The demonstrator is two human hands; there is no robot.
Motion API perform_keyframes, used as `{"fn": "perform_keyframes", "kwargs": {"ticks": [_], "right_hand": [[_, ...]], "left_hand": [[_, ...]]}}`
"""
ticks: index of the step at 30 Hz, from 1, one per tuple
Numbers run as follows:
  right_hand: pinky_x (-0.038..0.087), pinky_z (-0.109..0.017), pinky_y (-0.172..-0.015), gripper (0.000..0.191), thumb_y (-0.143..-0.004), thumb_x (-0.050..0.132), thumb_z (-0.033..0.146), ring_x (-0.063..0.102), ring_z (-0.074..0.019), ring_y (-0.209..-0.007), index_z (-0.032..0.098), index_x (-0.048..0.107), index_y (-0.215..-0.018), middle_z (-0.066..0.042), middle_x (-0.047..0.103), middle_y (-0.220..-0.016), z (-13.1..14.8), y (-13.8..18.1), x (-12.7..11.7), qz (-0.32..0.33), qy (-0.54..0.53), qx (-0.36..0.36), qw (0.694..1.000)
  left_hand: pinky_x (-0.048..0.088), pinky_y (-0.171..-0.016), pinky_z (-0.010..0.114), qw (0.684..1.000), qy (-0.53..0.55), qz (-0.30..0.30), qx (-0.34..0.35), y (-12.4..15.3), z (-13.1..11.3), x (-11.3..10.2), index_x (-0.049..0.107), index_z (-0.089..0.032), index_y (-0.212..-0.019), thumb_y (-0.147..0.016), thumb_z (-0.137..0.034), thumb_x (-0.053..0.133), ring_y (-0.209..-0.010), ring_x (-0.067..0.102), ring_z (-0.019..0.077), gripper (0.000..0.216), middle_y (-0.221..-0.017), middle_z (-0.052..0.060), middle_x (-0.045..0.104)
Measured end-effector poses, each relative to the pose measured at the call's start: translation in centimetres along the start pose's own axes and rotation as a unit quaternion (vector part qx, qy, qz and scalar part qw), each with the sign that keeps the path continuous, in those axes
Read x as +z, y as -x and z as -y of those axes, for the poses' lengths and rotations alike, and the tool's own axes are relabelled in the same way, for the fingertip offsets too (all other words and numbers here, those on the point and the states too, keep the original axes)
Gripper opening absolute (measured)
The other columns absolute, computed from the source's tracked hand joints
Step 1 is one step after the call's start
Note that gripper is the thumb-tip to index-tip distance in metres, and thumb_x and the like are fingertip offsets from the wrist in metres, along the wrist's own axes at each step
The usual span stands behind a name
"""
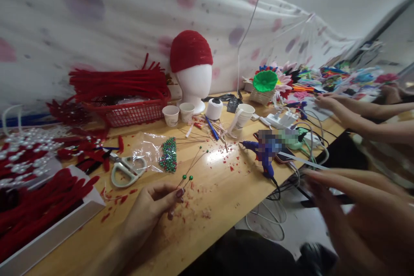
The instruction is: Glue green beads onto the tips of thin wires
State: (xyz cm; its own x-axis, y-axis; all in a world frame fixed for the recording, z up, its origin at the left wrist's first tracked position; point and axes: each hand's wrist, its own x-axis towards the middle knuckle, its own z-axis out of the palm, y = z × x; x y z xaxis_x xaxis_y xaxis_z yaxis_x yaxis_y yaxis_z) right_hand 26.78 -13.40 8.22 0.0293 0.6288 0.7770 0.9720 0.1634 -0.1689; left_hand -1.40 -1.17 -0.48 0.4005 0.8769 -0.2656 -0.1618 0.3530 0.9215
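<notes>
My left hand (152, 207) rests on the wooden table (220, 198) at the lower left. Its thumb and fingers are pinched on two thin wire stems tipped with green beads (187, 177), which slant up and to the right. My right hand (326, 194) hovers off the table's right edge, blurred, with fingers stretched leftward and nothing in them. It is nearest the blue glue gun (267, 157), a short way to its left. A clear bag of green beads (168, 155) and white-handled scissors (124, 171) lie beyond my left hand.
A red basket (129, 114) of red chenille stems, a foam head with a red knit cap (190, 69), paper cups (170, 115), a white spool (214, 108) and a power strip (281, 120) line the back. Other people's arms (355, 116) reach in at right. Red stems fill a box (42, 211) at left.
</notes>
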Motion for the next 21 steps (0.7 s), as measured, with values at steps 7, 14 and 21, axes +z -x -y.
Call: {"fn": "perform_keyframes", "kwargs": {"ticks": [7, 14, 21], "right_hand": [[0.052, -0.045, -0.092, 0.038, -0.093, 0.034, 0.013, 0.057, -0.0280, -0.117, 0.012, 0.057, -0.124, -0.018, 0.062, -0.125, -5.9, 5.5, 9.1, 0.224, 0.030, -0.055, 0.972], [0.039, -0.055, -0.104, 0.044, -0.094, 0.044, 0.030, 0.037, -0.0321, -0.134, 0.016, 0.049, -0.135, -0.016, 0.050, -0.139, -4.8, 8.5, 9.1, 0.285, 0.053, -0.068, 0.954], [0.038, -0.057, -0.103, 0.042, -0.094, 0.046, 0.028, 0.030, -0.0336, -0.136, 0.016, 0.049, -0.134, -0.017, 0.041, -0.144, -4.5, 8.7, 8.4, 0.229, 0.038, -0.055, 0.971]], "left_hand": [[0.037, -0.043, 0.016, 0.999, -0.021, 0.019, -0.021, 0.0, 0.5, 0.1, 0.073, -0.018, -0.066, -0.060, -0.044, 0.082, -0.045, 0.044, 0.0053, 0.029, -0.060, 0.000, 0.064], [0.036, -0.043, 0.015, 0.999, -0.015, 0.027, -0.025, 0.1, 0.9, 0.0, 0.073, -0.018, -0.066, -0.063, -0.041, 0.081, -0.047, 0.044, 0.0052, 0.024, -0.060, 0.000, 0.064], [0.036, -0.043, 0.015, 0.999, -0.012, 0.014, -0.034, 0.5, 0.4, 0.6, 0.072, -0.018, -0.065, -0.062, -0.040, 0.082, -0.046, 0.043, 0.0059, 0.024, -0.059, 0.000, 0.063]]}}
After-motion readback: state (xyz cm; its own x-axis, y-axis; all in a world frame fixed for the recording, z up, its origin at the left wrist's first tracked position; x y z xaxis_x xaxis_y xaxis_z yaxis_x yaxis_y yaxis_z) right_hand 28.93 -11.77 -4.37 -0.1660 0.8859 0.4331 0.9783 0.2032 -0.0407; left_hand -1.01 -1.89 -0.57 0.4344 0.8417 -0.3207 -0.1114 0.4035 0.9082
